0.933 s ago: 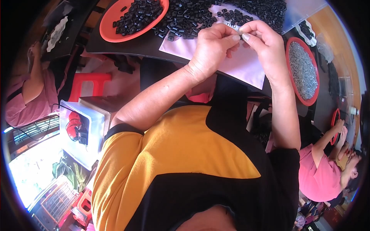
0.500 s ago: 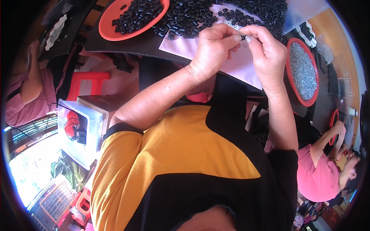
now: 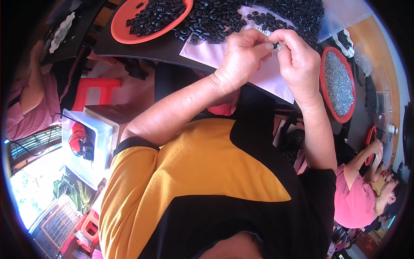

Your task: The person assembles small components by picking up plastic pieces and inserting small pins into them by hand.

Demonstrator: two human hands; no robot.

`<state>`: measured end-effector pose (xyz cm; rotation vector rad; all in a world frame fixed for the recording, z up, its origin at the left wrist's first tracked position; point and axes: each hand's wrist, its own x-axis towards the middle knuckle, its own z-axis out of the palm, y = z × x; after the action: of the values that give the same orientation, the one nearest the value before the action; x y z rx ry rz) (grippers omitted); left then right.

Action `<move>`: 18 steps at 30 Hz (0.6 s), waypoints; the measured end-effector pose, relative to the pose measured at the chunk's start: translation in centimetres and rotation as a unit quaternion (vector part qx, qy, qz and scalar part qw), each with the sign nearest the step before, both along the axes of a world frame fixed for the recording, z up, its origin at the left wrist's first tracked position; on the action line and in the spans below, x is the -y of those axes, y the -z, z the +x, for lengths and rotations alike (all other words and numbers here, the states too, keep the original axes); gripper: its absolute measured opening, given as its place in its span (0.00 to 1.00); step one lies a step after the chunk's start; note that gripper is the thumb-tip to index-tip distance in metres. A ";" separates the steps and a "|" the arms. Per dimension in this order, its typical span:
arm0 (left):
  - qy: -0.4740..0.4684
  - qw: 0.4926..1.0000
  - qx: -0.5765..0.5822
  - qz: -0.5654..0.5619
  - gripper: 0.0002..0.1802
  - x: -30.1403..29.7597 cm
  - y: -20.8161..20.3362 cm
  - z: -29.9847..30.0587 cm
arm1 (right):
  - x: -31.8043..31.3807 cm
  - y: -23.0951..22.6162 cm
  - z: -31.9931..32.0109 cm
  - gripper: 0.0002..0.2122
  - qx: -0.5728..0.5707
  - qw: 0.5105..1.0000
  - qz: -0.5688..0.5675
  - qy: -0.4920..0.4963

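Your counter (image 3: pixel 129 50), read left to right: by the near left corner, a dish (image 3: pixel 120 33) containing small parts (image 3: pixel 157 18); right of it, a loose heap (image 3: pixel 297 14) extending over a cloth (image 3: pixel 205 52) that reaches the near edge; right of the cloth, a bowl (image 3: pixel 343 119) of other small pieces (image 3: pixel 338 82). Your left hand (image 3: pixel 243 52) and right hand (image 3: pixel 300 64) are over the cloth, one piece (image 3: pixel 276 45) between their fingertips. At your left: a storage box (image 3: pixel 94 175) and, between it and the near left corner, a stool (image 3: pixel 102 83).

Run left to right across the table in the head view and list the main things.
Orange tray holding black pieces, left hand, small black piece, right hand, oval red-orange tray holding silvery pieces.
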<state>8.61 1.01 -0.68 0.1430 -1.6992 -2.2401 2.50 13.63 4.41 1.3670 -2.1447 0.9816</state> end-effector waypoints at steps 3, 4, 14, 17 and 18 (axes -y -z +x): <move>0.003 0.999 -0.008 -0.041 0.05 0.0 0.1 0.0 | -0.4 -0.3 -0.3 0.14 -0.063 0.996 0.059 -0.029; 0.002 0.999 -0.007 -0.040 0.05 0.1 0.1 0.0 | -0.2 -0.3 -0.4 0.14 -0.063 0.996 0.060 -0.031; 0.010 0.999 0.003 -0.033 0.06 0.1 0.1 0.2 | 0.1 -1.9 -1.5 0.12 -0.097 0.983 0.111 -0.111; 0.029 0.999 0.003 -0.025 0.06 0.1 0.0 0.3 | -0.5 -1.9 -1.8 0.13 0.020 0.989 0.113 -0.096; 0.044 0.998 0.007 -0.036 0.06 0.2 -0.1 0.3 | -0.6 -1.9 -1.8 0.14 0.038 0.988 0.118 -0.095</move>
<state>8.95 0.84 -0.60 0.0680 -1.8235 -2.2405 0.65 14.18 6.35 1.6983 -2.2780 0.8820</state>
